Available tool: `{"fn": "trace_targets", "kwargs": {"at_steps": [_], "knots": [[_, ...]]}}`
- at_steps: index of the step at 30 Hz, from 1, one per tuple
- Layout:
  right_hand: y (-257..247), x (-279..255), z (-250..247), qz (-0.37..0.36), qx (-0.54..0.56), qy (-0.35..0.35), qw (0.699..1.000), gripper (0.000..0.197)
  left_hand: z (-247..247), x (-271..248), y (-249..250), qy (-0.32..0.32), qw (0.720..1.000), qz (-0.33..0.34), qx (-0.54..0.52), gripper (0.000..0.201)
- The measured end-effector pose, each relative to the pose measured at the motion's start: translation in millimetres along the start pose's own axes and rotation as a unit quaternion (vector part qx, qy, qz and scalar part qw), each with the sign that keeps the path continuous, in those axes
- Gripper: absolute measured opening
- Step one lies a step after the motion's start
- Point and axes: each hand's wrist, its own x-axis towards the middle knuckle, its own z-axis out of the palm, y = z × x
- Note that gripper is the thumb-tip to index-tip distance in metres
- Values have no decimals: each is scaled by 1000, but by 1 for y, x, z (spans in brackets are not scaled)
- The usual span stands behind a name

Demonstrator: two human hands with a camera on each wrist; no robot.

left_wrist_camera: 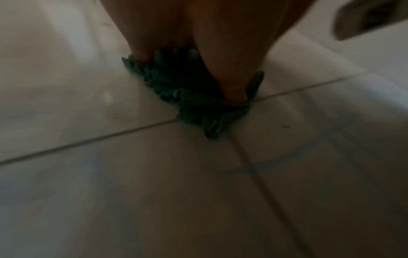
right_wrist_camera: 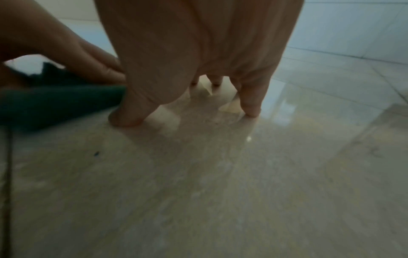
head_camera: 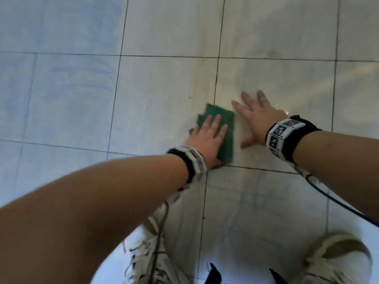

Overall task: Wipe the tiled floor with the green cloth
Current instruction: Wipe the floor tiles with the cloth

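The green cloth (head_camera: pixel 223 115) lies flat on the pale tiled floor (head_camera: pixel 164 78), near a crossing of grout lines. My left hand (head_camera: pixel 209 132) presses down on it with straight fingers. In the left wrist view the cloth (left_wrist_camera: pixel 194 108) bunches under the palm (left_wrist_camera: pixel 198 34). My right hand (head_camera: pixel 256 117) rests on the bare tile just right of the cloth, fingers spread. The right wrist view shows its fingertips (right_wrist_camera: pixel 251 111) touching the glossy floor (right_wrist_camera: pixel 220 174), with the cloth (right_wrist_camera: pixel 55 103) and the left hand (right_wrist_camera: pixel 55 43) at the left.
My two pale sneakers (head_camera: pixel 147 253) (head_camera: pixel 338 259) stand at the bottom of the head view. Cables (head_camera: pixel 338 203) hang from both wristbands. Bluish smears mark the tiles at left (head_camera: pixel 61 68). A small dark speck (head_camera: pixel 190 97) lies beyond the cloth.
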Motion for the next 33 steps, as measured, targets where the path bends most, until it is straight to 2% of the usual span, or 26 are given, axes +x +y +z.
{"fn": "trace_targets", "kwargs": {"at_steps": [2,5,7,10,13,15,17,21,24,28,33], "knots": [[2,1,1,1,-8,-1,1000,131,7,5,35,-17,1000,18,15,108],[3,2,-2,-1,-4,-15,1000,131,3,6,20,1,1000,10,2,109],[4,0,-2,4,-8,-16,1000,132,-10,5,-26,27,998,-46,-22,109],[4,0,-2,6,-2,-21,1000,133,-23,-9,-102,26,983,-169,-70,112],[5,1,-1,7,6,-22,1000,134,-18,-19,-124,13,970,-227,-85,113],[7,1,0,18,16,-17,1000,136,-18,-12,-109,12,975,-209,-76,113],[6,1,1,23,20,-12,999,137,-23,-1,-83,17,985,-161,-64,113],[7,-1,5,22,28,9,999,134,-34,32,-5,22,997,-61,-44,109],[12,-1,9,28,26,24,999,137,-38,49,29,28,998,-40,-51,107],[18,-2,10,31,40,29,998,136,-42,54,10,50,997,-29,-45,109],[23,-3,15,28,52,33,998,135,-69,71,-37,57,990,-111,-72,114]]}}
